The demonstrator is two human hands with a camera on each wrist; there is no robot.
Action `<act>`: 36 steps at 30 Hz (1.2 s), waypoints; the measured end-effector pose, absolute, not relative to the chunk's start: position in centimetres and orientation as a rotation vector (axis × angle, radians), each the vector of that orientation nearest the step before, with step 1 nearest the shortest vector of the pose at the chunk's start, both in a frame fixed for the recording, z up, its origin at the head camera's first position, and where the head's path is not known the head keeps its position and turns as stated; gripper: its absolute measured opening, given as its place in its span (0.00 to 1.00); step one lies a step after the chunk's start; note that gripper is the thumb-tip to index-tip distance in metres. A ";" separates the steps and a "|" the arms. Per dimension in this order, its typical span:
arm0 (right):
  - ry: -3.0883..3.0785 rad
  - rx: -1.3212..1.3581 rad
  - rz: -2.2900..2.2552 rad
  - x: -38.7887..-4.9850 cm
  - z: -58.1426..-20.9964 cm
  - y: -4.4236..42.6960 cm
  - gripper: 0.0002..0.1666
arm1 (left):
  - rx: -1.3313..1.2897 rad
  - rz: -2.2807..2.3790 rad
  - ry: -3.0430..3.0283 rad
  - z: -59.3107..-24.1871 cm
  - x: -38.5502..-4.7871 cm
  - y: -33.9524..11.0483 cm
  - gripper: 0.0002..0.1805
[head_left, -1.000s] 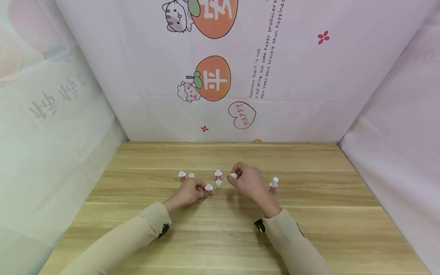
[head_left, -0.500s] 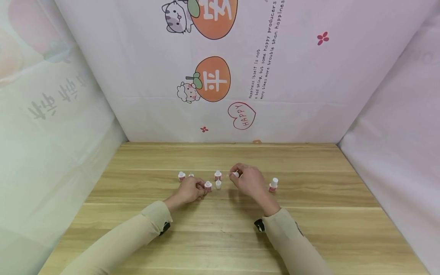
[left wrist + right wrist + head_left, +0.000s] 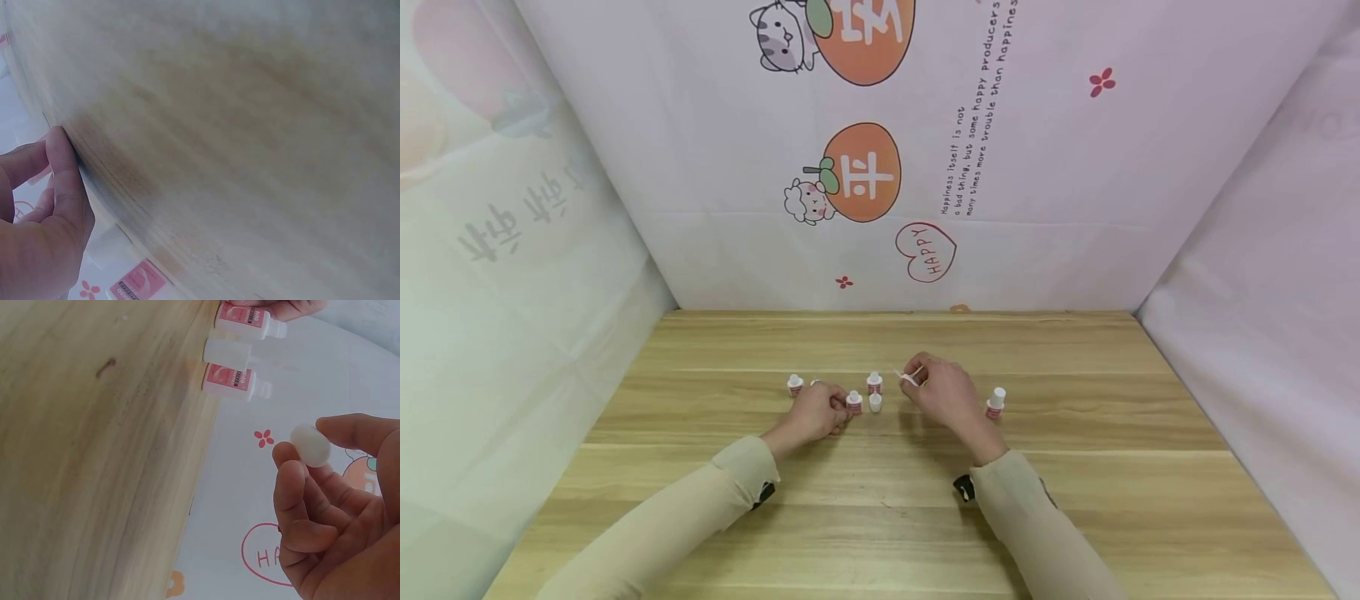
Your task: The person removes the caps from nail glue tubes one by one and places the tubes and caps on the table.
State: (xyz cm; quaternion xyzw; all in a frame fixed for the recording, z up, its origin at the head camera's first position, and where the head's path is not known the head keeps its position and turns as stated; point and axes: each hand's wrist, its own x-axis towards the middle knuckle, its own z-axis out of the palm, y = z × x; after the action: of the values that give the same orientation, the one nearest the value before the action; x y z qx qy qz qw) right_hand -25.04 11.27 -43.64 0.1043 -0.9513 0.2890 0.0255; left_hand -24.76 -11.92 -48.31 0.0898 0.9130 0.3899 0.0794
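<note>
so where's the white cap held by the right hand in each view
Head: white cap right of centre, below mid-height, in the right hand.
Left wrist: not visible.
Right wrist: right of centre, near mid-height.
Shared landmark: wooden table, in all three views.

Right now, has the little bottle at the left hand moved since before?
Yes, slightly, toward the back wall: in the head view, the bottle was lower than the standing white cap; now they're about level.
</note>
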 end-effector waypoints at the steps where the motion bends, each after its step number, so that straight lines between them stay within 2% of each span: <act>1: -2.948 0.318 0.907 -25.1 -43.7 11.3 0.10 | 0.272 1.163 2.737 -48.3 -24.8 -11.9 0.09; 7: -2.953 0.306 0.977 -25.5 -44.1 11.1 0.13 | 0.279 1.159 2.738 -48.3 -24.9 -11.8 0.07; 12: -2.959 0.319 0.954 -26.0 -44.5 10.8 0.09 | 0.295 1.152 2.740 -48.2 -24.9 -11.7 0.04; 21: -2.969 0.317 0.975 -26.6 -45.4 10.5 0.13 | 0.275 1.116 2.749 -48.2 -25.1 -11.6 0.06; 30: -2.995 0.323 0.948 -27.1 -45.7 10.1 0.10 | 0.267 1.170 2.715 -48.1 -24.7 -12.0 0.06; 36: -2.999 0.324 0.936 -27.5 -45.8 9.8 0.09 | 0.258 1.151 2.720 -48.0 -24.2 -12.5 0.10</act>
State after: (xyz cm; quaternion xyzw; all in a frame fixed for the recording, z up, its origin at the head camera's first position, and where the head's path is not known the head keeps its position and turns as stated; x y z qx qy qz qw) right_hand -27.45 9.77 -45.78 0.1027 -0.9495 0.2963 -0.0083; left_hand -24.16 -12.53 -48.00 0.0867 0.9138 0.3868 0.0883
